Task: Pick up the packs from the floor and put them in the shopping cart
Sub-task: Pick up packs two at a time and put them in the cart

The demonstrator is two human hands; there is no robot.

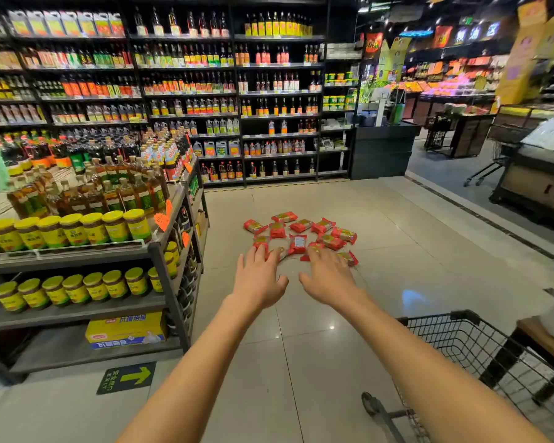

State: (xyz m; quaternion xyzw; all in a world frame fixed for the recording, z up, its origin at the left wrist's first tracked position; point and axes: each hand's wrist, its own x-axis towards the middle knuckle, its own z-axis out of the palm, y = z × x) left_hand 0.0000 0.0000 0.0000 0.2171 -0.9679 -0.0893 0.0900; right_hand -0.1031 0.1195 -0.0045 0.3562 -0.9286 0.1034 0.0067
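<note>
Several red packs (301,233) lie scattered in a loose heap on the pale tiled floor ahead of me. My left hand (259,278) and my right hand (328,275) are both stretched out toward the near edge of the heap, palms down, fingers spread, holding nothing. Their fingertips cover the closest packs from this angle; whether they touch them I cannot tell. The black wire shopping cart (461,343) stands at the lower right, beside my right forearm, and I see no packs inside it.
A metal shelf unit (160,251) with yellow-lidded jars and oil bottles stands close on the left. Tall shelves of bottles (224,91) line the back. A dark counter (383,148) and another cart (493,155) are at the right. A green exit arrow (127,377) marks the floor.
</note>
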